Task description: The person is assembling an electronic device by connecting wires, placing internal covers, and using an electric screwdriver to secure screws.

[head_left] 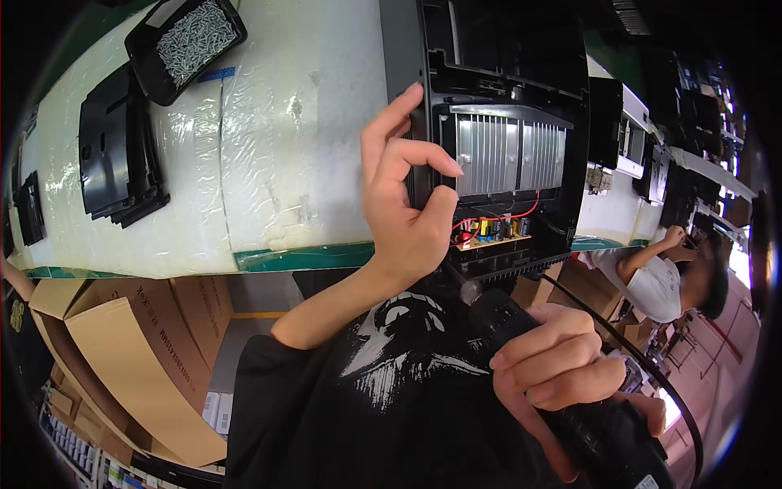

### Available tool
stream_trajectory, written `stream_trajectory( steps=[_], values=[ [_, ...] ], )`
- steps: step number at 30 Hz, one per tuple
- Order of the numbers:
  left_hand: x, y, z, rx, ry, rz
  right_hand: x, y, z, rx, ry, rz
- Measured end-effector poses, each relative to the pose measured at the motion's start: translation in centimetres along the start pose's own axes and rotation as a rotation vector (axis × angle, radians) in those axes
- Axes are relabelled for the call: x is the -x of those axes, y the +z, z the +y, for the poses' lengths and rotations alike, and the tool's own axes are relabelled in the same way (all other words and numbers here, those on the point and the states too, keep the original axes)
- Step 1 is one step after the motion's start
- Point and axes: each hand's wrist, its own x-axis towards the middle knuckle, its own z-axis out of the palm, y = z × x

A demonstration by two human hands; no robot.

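Note:
My right hand (562, 363) is wrapped round a black electric screwdriver (497, 314), whose front end points up and left, toward the near edge of a black appliance housing (577, 163). The tool's tip is blurred. My left hand (407, 196) is over the housing's left side. Its index finger reaches to the side wall, and another finger curls toward the thumb with a gap between them; I see nothing held there. Inside the housing sit silvery finned metal blocks (489, 155). Nearer me is a small circuit board (493, 234) with colourful parts and a red wire (513, 216).
A black tray of screws (195, 41) lies at the far left of the plastic-covered table (277, 163), near stacked black panels (118, 151). An open cardboard box (138, 367) stands below the table edge. A black cable (652, 375) runs at right, where another person (652, 277) sits.

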Motion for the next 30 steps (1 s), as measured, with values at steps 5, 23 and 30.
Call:
stream_trajectory(
  steps=[5,23,30],
  values=[
    [0.0,-0.6,-0.1,-0.064,0.027,-0.097,0.1,-0.1,0.1,-0.005,0.075,-0.085],
    [-0.5,-3.1,4.8,-0.024,-0.177,-0.173,-2.2,-12.3,-9.0,-0.204,-0.405,0.328],
    [0.5,-4.9,5.5,-0.214,-0.184,-0.151,0.1,-22.5,-7.1,0.558,-0.57,0.726]
  ],
)
